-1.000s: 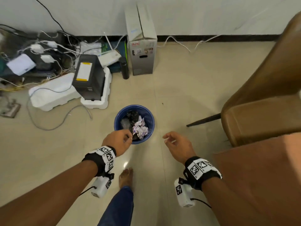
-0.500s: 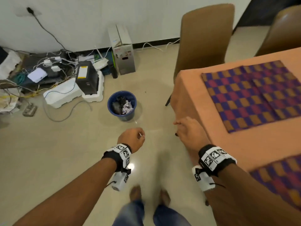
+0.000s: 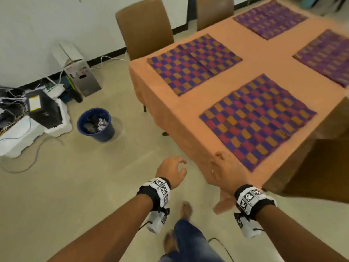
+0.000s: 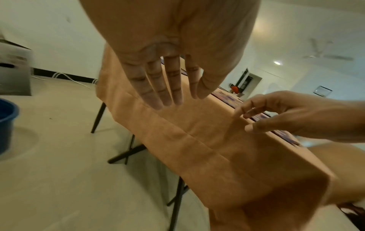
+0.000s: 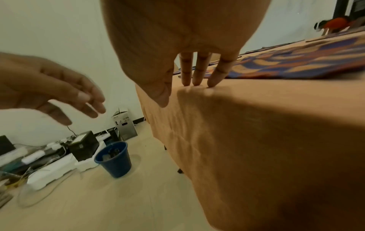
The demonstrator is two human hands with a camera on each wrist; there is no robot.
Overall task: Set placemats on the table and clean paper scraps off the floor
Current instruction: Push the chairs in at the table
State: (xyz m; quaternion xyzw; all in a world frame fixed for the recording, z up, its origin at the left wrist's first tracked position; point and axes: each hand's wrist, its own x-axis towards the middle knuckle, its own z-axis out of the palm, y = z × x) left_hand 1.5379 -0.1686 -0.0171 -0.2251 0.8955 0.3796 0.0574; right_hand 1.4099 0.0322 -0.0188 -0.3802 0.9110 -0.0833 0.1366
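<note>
Several blue, red and orange checked placemats lie flat on the orange-clothed table [image 3: 188, 114]; the nearest placemat [image 3: 256, 120] is by the front corner, and another placemat [image 3: 192, 63] lies behind it. My right hand [image 3: 224, 171] is at that corner, its straight fingertips [image 5: 195, 81] touching the cloth, holding nothing. My left hand [image 3: 179, 165] hovers over the floor just left of the corner, fingers [image 4: 168, 93] spread and empty. Crumpled paper scraps [image 3: 102, 122] lie inside the blue bin [image 3: 95, 133] on the floor.
Brown chairs [image 3: 145, 29] stand at the table's far side, and another chair [image 3: 321, 167] at its near right. A grey box [image 3: 81, 78], a black device [image 3: 43, 110], white foam and tangled cables line the wall left of the bin. My feet are on beige floor.
The view has swung from the bin up to the table. Both hands left the bin; the right reached the table corner, and the left opened from a loose curl.
</note>
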